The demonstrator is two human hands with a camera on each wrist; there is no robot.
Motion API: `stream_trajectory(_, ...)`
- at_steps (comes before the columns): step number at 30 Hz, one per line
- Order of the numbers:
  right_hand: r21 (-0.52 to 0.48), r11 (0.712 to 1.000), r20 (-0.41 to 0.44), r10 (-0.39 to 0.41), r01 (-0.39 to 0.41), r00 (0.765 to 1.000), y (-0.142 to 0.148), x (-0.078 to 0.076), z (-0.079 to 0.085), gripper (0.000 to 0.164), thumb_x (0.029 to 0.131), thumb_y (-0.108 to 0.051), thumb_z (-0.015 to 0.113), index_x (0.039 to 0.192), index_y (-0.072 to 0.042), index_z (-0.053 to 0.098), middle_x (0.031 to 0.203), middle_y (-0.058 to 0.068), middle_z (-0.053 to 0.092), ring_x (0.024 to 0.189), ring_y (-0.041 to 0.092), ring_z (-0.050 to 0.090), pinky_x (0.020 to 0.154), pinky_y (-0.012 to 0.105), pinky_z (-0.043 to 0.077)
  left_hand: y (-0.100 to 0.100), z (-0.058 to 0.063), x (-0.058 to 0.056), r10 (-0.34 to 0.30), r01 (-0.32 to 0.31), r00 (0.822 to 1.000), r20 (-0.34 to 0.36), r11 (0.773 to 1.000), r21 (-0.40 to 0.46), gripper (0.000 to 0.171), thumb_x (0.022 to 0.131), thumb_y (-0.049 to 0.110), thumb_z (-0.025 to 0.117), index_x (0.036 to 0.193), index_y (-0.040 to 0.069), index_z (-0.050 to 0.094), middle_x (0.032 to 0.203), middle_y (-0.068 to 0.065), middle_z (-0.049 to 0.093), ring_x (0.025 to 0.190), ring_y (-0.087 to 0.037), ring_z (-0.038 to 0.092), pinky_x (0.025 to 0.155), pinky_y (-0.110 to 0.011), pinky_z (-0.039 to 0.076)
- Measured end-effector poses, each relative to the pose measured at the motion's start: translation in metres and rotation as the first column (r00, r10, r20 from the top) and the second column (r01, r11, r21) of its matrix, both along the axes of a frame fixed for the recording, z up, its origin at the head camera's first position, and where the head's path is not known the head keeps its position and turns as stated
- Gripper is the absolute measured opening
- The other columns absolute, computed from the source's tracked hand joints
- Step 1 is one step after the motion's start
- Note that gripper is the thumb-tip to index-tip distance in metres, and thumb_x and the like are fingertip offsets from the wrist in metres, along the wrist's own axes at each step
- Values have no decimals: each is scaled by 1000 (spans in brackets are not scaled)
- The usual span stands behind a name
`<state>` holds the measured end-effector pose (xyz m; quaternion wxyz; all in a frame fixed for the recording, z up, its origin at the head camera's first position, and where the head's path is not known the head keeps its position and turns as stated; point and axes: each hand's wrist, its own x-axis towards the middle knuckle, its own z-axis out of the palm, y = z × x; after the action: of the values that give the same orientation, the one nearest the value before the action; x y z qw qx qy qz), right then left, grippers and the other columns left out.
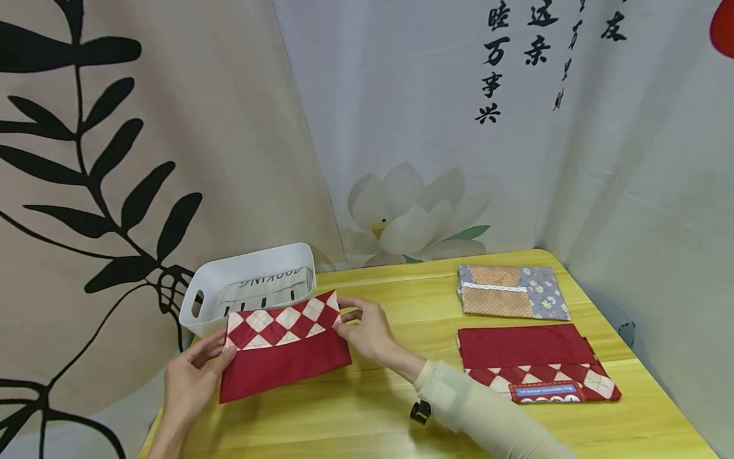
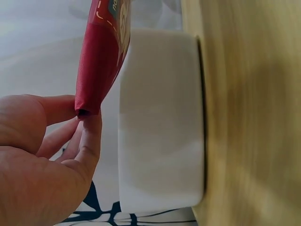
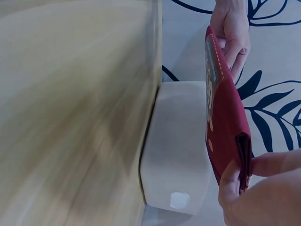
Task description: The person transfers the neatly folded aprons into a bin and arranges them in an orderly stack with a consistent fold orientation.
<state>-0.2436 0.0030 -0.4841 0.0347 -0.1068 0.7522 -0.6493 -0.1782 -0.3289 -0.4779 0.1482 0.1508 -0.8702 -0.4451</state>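
Note:
Between my two hands hangs a folded red cloth (image 1: 289, 373) with a band of red-and-white diamonds along its top, held tilted above the table. My left hand (image 1: 192, 376) pinches its left edge between thumb and fingers. At the opposite edge, the right hand (image 1: 369, 331) pinches the upper corner. The left wrist view shows the cloth's folded end (image 2: 96, 70) gripped by the left fingertips, with part of a printed patch on its other face. Its layered edge (image 3: 243, 155) shows at the right hand in the right wrist view.
Behind the held cloth stands a white plastic basket (image 1: 246, 264) containing a pale cloth (image 1: 275, 290) with dark lettering. Another folded red cloth (image 1: 522, 347) lies at the table's right, below a folded grey-and-tan floral cloth (image 1: 499, 299). Printed curtains (image 1: 413, 127) hang behind the yellow wooden table (image 1: 395, 408).

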Motion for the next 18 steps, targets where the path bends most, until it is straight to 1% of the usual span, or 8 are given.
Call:
stream_trajectory(4,-19,1000,2,1,-1,1000,1,-4,5,51,95,0,81,145,-4,74,133,17,80,102,19,78,75,20,62,0,6,-4,-18,18,1000,-24,1000,5,44,104,16,84,147,10,76,135,-18,81,92,18,68,80,-2,57)
stream_trajectory(9,-28,1000,-7,2,-2,1000,1,-9,11,50,96,-1,81,146,-6,74,129,17,82,101,19,78,76,21,63,-1,13,-8,-35,36,997,-67,999,11,43,103,15,84,145,10,77,130,-13,82,93,16,70,83,-3,58)
stream_trajectory(14,-22,1000,-32,5,-6,999,1,-13,16,51,96,0,81,146,-5,73,133,18,80,102,17,79,79,23,65,-3,17,-12,-44,44,996,-81,999,-3,46,103,14,84,148,10,75,134,-16,80,94,16,69,84,-1,57)
stream_trajectory(18,-12,1000,-40,7,-8,999,0,-17,20,51,97,-1,81,147,-5,72,131,17,81,104,18,79,80,24,66,-5,22,-15,-60,60,994,-94,998,-2,48,104,15,84,150,9,74,139,-21,78,94,17,68,84,0,56)
